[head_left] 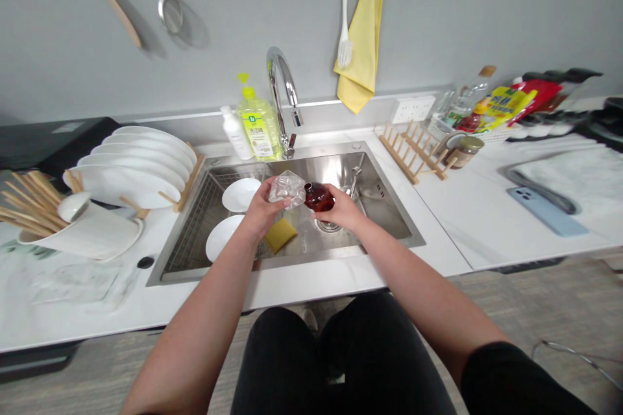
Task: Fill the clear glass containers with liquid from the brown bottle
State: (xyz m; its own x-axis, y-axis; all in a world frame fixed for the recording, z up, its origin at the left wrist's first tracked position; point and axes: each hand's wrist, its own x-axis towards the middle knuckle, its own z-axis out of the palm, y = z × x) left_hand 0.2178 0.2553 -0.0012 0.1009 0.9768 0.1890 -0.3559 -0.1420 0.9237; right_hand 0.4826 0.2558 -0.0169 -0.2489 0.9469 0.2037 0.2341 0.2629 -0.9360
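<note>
Over the steel sink (413,237), my left hand (263,207) is closed around a clear, faceted container (287,189) that looks like glass or plastic. My right hand (341,207) grips a dark red-brown bottle (317,197), tilted with its uncapped neck toward the clear container. The two pieces are close together; whether they touch I cannot tell. Below my hands a yellow sponge (281,235) lies in the sink. Two white bowls, one of them a far bowl (242,195), sit at the sink's left side, and my left forearm partly covers the nearer bowl (221,238).
Behind the sink stand a chrome faucet (282,91), a yellow-green dish soap bottle (260,126) and a white bottle (237,134). White plates (131,175) fill a rack at left, beside a utensil holder (97,237). To the right are a wooden rack (413,149) and a blue phone (548,211).
</note>
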